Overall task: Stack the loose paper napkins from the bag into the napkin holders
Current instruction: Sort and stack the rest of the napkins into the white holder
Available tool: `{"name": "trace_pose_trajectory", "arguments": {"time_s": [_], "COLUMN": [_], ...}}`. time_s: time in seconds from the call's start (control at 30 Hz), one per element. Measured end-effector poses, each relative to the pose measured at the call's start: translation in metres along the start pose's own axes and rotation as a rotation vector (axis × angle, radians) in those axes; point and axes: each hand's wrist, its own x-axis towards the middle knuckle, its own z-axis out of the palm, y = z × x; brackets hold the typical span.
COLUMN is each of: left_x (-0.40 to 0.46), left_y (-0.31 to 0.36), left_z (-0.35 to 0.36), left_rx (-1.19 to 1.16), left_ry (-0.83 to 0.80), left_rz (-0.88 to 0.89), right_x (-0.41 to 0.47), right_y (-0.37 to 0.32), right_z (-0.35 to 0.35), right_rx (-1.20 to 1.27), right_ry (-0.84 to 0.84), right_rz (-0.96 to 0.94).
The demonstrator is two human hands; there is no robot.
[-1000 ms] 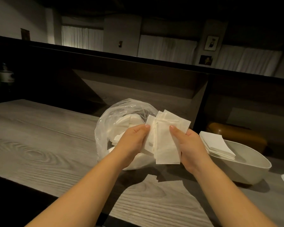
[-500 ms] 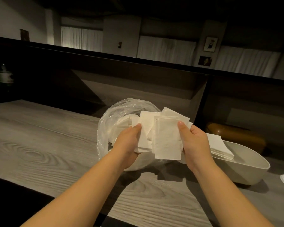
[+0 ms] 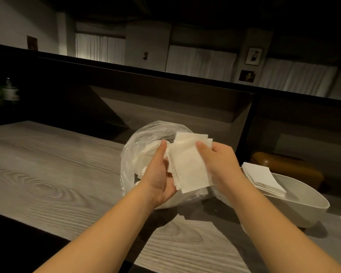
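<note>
Squaring a napkin bundle over the bench [image 3: 47, 174]

Left hand [image 3: 161, 174] and right hand [image 3: 220, 160] clasp loose napkins [image 3: 189, 168] before the bag [image 3: 142, 142], where more wait; the holder [image 3: 311, 205], right, carries one stack [image 3: 262, 178], so much remains.

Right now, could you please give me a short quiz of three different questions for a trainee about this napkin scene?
1. True or false: both hands hold the bundle of white paper napkins.
2. Where does the neat stack of white napkins lie? A) in the oval cream holder B) inside the clear plastic bag C) on the grey wooden table
3. Fill in: the bag stands ___ the held bundle.

Key: 1 true: the left hand and the right hand both grip it. 2 A. 3 behind.
</note>
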Motion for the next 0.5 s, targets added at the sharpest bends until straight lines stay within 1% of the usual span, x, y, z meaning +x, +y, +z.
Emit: {"name": "trace_pose_trajectory", "arguments": {"time_s": [0.07,0.1,0.17,0.23,0.3,0.37,0.4,0.43,0.5], "left_x": [0.002,0.003,0.004,0.006,0.009,0.012,0.012,0.011,0.01], "left_y": [-0.001,-0.003,-0.002,0.001,0.002,0.001,0.001,0.001,0.002], "left_z": [-0.002,-0.003,-0.005,-0.01,-0.013,-0.016,-0.016,-0.015,-0.015], "left_rx": [0.056,0.075,0.033,-0.028,-0.014,0.026,0.045,0.06,0.081], "left_ry": [0.017,0.042,0.095,0.129,0.147,0.154,0.153,0.143,0.106], "left_rz": [0.027,0.041,0.06,0.054,0.066,0.093,0.105,0.112,0.134], "right_x": [0.008,0.012,0.02,0.027,0.032,0.028,0.026,0.023,0.018], "right_y": [-0.002,-0.003,-0.009,-0.016,-0.023,-0.03,-0.031,-0.03,-0.023], "right_z": [0.008,0.008,0.003,-0.004,-0.012,-0.013,-0.011,-0.006,0.006], "right_rx": [-0.161,-0.209,-0.23,-0.181,0.002,0.17,0.176,0.136,-0.017], "right_ry": [-0.013,0.008,0.093,0.208,0.267,0.209,0.139,0.057,-0.08], "right_rz": [-0.056,-0.095,-0.173,-0.196,-0.172,-0.156,-0.15,-0.147,-0.176]}}
